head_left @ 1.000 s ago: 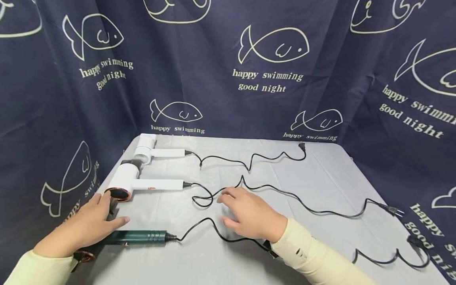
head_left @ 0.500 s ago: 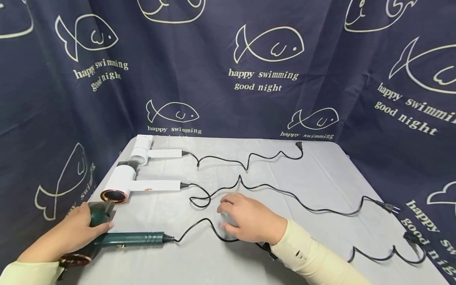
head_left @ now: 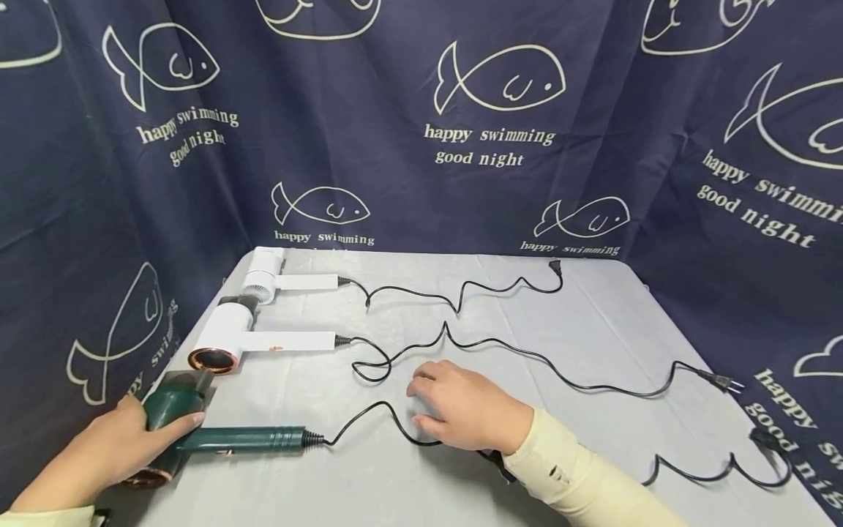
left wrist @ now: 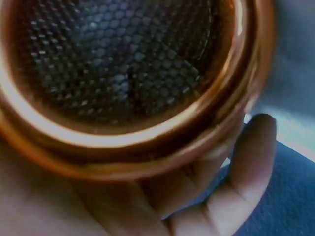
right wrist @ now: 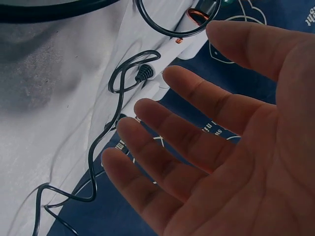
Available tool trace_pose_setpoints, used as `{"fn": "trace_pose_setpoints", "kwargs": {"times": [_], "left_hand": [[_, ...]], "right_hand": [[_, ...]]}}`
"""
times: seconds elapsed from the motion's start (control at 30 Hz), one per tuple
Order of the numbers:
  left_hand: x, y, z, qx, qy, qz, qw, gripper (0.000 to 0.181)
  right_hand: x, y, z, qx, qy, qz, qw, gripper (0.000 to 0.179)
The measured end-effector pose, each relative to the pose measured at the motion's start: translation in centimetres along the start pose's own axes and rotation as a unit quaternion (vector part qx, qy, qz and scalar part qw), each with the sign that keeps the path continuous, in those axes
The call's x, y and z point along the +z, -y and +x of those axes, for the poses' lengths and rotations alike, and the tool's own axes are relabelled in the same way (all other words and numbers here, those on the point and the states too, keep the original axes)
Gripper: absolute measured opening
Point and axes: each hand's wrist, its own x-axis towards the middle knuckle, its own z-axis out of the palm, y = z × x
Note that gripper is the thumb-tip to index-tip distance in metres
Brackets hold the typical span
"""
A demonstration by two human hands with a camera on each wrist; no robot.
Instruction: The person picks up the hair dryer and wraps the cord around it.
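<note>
A dark green hair dryer (head_left: pixel 173 402) lies at the table's near left, its handle (head_left: pixel 244 439) pointing right and its nozzle toward the back. My left hand (head_left: pixel 108 439) grips its barrel, thumb on the near-handle side and fingers around the outer side. The left wrist view is filled by the copper ring (left wrist: pixel 147 169) and mesh (left wrist: pixel 123 59) of its rear end, with curled fingers (left wrist: pixel 251 157) behind. My right hand (head_left: pixel 470 410) hovers over the table beside the green dryer's black cord (head_left: pixel 395 417), holding nothing; its fingers (right wrist: pixel 197 132) are spread and relaxed in the right wrist view.
Two white hair dryers, a copper-rimmed one (head_left: pixel 224 329) and a smaller one (head_left: pixel 263 274), lie in line behind the green one. Their black cords run right, ending in plugs (head_left: pixel 724 382). Navy fish-print curtains (head_left: pixel 395 110) surround the pale grey table (head_left: pixel 527 322).
My left hand has moved left and toward me along the green dryer, uncovering its nozzle and upper barrel. The dryer stays about where it was. My right hand has barely moved.
</note>
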Motion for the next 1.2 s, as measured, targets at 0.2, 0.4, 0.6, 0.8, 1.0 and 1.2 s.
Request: {"fn": "trace_pose_setpoints", "kwargs": {"times": [0.2,0.4,0.6,0.8,1.0,1.2], "left_hand": [[0.9,0.0,-1.4,0.032,-0.002,-0.062,0.9975,0.114],[1.4,0.1,-1.7,0.074,-0.036,-0.071,0.994,0.098],[0.9,0.1,-1.8,0.045,-0.013,-0.068,0.9966,0.111],[-0.3,-0.8,-2.7,0.058,-0.017,-0.07,0.9957,0.116],[-2.6,-3.0,-4.1,0.129,-0.11,-0.083,0.9821,0.119],[-4.8,-6.6,-4.6,0.161,-0.218,-0.085,0.9589,0.121]], "right_hand": [[0.1,0.2,0.1,0.005,0.011,0.003,0.9999,0.028],[0.1,0.4,0.3,0.001,0.007,-0.001,1.0,0.031],[0.4,0.4,0.5,0.004,0.005,-0.007,1.0,0.032],[0.4,0.2,0.7,0.003,-0.014,-0.016,0.9998,0.033],[-1.2,-0.5,0.6,0.002,-0.048,-0.01,0.9988,0.038],[-4.4,-1.7,0.4,0.032,-0.087,0.013,0.9956,0.04]]}}
